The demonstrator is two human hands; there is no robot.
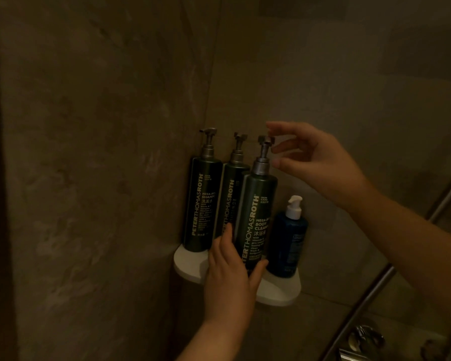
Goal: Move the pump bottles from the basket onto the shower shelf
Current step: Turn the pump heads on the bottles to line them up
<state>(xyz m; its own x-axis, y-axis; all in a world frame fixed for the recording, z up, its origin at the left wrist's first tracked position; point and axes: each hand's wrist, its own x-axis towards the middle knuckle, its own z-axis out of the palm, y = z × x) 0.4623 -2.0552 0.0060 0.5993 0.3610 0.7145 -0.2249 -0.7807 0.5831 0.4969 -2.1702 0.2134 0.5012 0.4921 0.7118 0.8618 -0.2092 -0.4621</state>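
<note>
Three tall dark green pump bottles stand upright on a white corner shower shelf (190, 264): a shampoo bottle (202, 201) at the left, a second bottle (232, 199) behind, and a body cleanser bottle (257, 217) in front. My left hand (232, 277) wraps the lower part of the body cleanser bottle, thumb on its right side. My right hand (315, 157) hovers by that bottle's grey pump head (265, 141), fingers spread, fingertips close to it. No basket is in view.
A smaller blue bottle (288, 243) with a white pump stands at the shelf's right end. Stone-look walls meet in the corner behind. A metal rail (370, 290) runs diagonally at the right, with chrome shower fittings (362, 340) at the bottom right.
</note>
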